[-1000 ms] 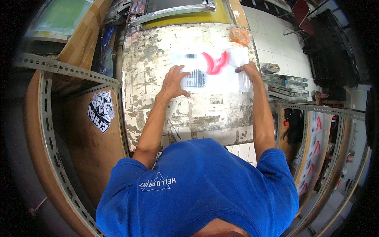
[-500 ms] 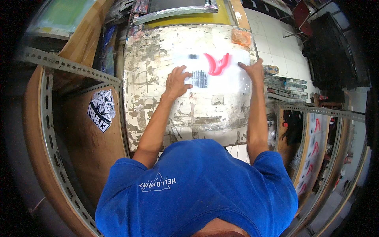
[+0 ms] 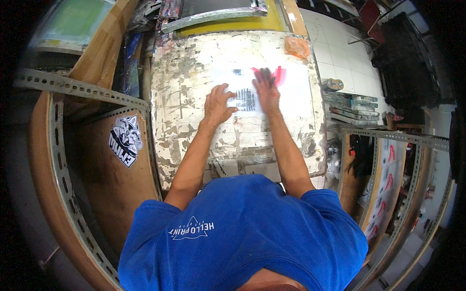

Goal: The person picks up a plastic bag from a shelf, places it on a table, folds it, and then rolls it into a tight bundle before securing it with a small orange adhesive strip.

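A thin white sheet (image 3: pixel 295 103) printed with black lines (image 3: pixel 245 100) and a bright red shape (image 3: pixel 279 75) lies on the paint-stained table (image 3: pixel 187 121). My left hand (image 3: pixel 219 104) rests at the sheet's left edge, fingers apart and slightly bent, thumb beside the black print. Laid over the sheet's middle is my right hand (image 3: pixel 267 91), its fingers stretched out and somewhat blurred. It covers part of the red shape. Nothing shows in either hand.
An orange crumpled piece (image 3: pixel 297 47) sits at the table's far right corner. Framed screens (image 3: pixel 218 18) lie beyond the far edge. Perforated metal racks (image 3: pixel 87 85) with wooden boards flank both sides. Stacked frames (image 3: pixel 353 107) stand right of the table.
My right hand has moved left from the sheet's right edge onto its middle, over the red shape. My left hand stays at the left edge.
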A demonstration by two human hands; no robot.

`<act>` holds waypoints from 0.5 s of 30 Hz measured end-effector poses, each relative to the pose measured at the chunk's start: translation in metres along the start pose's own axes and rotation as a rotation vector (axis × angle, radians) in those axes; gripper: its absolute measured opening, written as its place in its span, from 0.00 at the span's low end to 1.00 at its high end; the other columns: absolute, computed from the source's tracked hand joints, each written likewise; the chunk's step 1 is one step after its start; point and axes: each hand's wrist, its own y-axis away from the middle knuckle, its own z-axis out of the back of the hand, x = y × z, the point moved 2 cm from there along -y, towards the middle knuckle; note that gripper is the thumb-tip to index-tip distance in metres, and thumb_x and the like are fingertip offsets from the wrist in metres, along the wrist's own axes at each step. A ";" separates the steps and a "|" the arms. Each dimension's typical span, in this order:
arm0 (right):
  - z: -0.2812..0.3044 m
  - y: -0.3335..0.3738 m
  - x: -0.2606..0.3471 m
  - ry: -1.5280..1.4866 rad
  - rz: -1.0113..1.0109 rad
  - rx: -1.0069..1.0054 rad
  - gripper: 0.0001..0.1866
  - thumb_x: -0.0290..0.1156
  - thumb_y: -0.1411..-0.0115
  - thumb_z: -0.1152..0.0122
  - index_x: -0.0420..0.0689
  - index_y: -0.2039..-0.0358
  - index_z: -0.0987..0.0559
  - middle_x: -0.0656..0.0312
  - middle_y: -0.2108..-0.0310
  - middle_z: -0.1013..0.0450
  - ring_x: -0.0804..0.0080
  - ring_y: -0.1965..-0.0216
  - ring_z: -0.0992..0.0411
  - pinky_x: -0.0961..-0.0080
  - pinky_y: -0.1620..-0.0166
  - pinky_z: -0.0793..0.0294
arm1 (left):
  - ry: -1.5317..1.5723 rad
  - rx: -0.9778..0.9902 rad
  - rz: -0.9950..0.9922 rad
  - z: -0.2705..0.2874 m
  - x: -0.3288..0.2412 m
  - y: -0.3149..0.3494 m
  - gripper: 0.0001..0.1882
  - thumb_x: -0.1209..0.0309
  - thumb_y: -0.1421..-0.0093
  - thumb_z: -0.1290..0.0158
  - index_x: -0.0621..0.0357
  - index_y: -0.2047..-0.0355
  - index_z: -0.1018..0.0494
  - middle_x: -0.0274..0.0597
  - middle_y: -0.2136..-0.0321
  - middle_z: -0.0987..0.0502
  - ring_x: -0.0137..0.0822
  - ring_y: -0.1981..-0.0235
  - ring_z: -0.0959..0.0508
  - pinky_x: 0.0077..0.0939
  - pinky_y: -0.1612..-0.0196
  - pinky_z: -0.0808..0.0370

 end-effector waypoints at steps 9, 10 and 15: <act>0.001 0.001 0.085 1.184 0.206 -0.197 0.39 0.40 0.49 0.29 0.45 0.39 0.35 0.56 0.36 0.41 0.55 0.35 0.45 0.55 0.35 0.45 | -0.005 0.023 -0.006 -0.001 -0.003 -0.003 0.27 0.63 0.58 0.31 0.43 0.55 0.22 0.40 0.41 0.35 0.44 0.37 0.41 0.45 0.40 0.39; -0.016 0.011 0.095 1.448 0.216 -0.101 0.41 0.40 0.53 0.27 0.48 0.39 0.34 0.57 0.36 0.41 0.54 0.34 0.47 0.50 0.35 0.47 | -0.010 0.026 -0.010 0.000 0.001 0.000 0.28 0.63 0.59 0.30 0.43 0.54 0.22 0.40 0.40 0.36 0.45 0.36 0.41 0.46 0.40 0.39; -0.044 0.066 0.132 2.217 0.002 0.083 0.50 0.42 0.69 0.20 0.59 0.40 0.31 0.56 0.33 0.48 0.41 0.31 0.60 0.23 0.40 0.57 | 0.142 -0.007 -0.131 0.014 -0.015 0.014 0.34 0.66 0.63 0.29 0.42 0.51 0.23 0.43 0.38 0.39 0.51 0.34 0.45 0.47 0.36 0.39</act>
